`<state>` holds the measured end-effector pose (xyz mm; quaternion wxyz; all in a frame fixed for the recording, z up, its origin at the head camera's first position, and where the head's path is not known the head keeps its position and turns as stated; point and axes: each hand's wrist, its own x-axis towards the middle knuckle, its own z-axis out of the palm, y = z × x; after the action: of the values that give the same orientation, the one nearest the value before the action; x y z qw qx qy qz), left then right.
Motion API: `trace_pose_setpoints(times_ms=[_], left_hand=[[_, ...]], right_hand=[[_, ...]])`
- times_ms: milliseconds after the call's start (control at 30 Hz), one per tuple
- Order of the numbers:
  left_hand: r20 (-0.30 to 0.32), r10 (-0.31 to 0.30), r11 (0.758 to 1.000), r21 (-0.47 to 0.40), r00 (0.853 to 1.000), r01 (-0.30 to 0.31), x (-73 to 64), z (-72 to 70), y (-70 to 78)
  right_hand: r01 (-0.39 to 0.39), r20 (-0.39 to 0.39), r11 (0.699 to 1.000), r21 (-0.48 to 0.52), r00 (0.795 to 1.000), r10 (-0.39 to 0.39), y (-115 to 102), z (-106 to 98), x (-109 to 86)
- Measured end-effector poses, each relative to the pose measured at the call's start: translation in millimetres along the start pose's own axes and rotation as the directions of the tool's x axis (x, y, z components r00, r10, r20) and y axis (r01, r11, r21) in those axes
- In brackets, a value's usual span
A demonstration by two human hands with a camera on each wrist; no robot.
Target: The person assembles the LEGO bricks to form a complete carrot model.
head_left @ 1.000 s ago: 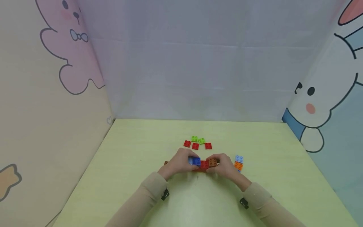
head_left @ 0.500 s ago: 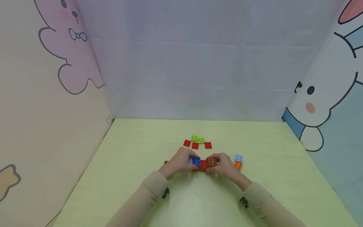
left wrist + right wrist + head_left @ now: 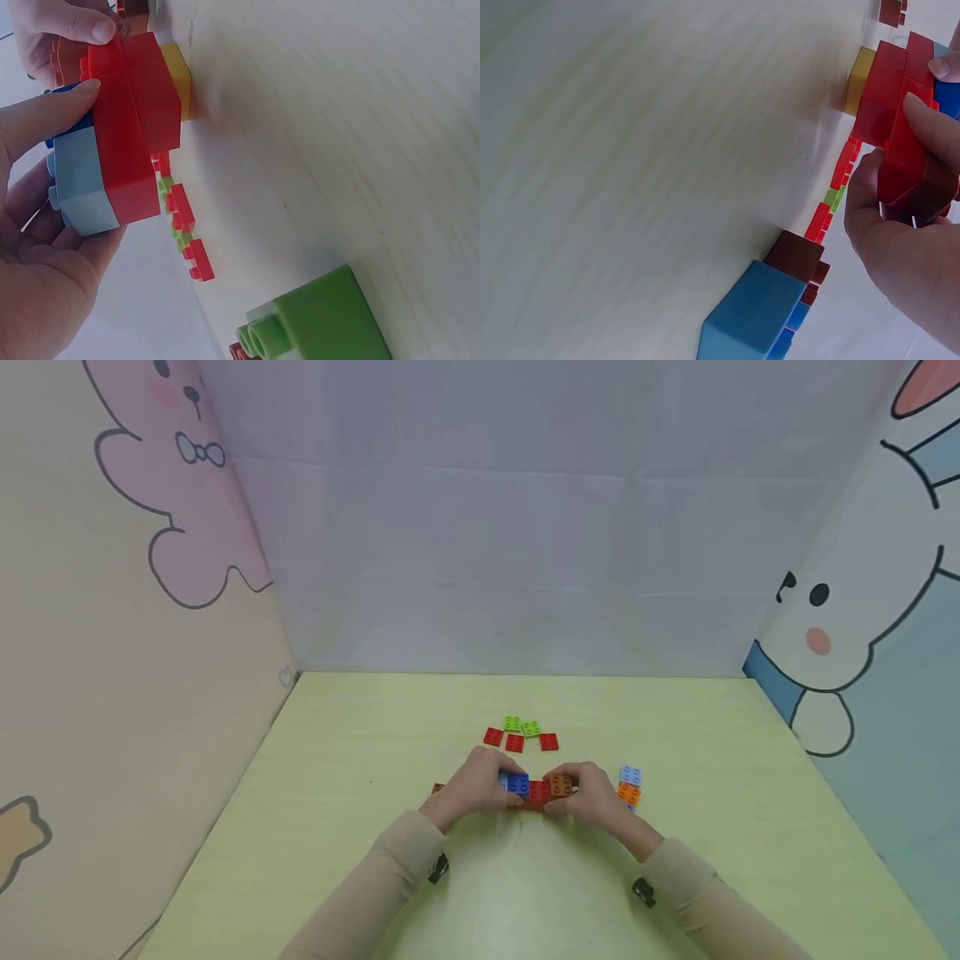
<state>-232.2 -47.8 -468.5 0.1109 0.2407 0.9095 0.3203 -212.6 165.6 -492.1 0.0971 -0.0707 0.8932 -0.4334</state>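
Note:
Between my two hands is an assembly of plastic building bricks [image 3: 536,793]. Red bricks [image 3: 124,142] make up its middle layers, over a yellow brick [image 3: 177,79]. On top sit a light blue brick [image 3: 84,180], a dark blue brick [image 3: 518,783] and a brown brick [image 3: 561,786]. My left hand [image 3: 477,783] grips the blue end, thumb on the near side and fingers behind. With thumb and fingers, my right hand [image 3: 594,797] pinches the brown and red end. Fingers hide part of both ends.
Behind the hands lie red bricks [image 3: 514,743] and light green bricks [image 3: 531,728]. To the right is a light blue brick [image 3: 631,775] beside an orange brick [image 3: 629,793]. A brown brick [image 3: 438,787] shows past the left hand. Nearby is a green brick [image 3: 330,315].
Both hands keep their hold on the brick assembly with no clear movement. The head view has shifted slightly.

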Motion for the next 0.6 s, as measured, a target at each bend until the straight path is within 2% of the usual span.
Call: trace_pose_setpoints(times_ms=[300,600], left_hand=[[-0.004,-0.027,1.0,-0.016,1.0,0.027,2.2,2.5,-0.1],[-0.017,-0.029,0.999,-0.041,0.999,0.029,2.5,3.4,0.8]], right_hand=[[0.003,0.001,1.0,-0.004,1.0,-0.003,2.9,-0.2,1.2],[0.018,0.0,1.0,-0.005,1.0,-0.018,2.7,-1.2,1.5]])
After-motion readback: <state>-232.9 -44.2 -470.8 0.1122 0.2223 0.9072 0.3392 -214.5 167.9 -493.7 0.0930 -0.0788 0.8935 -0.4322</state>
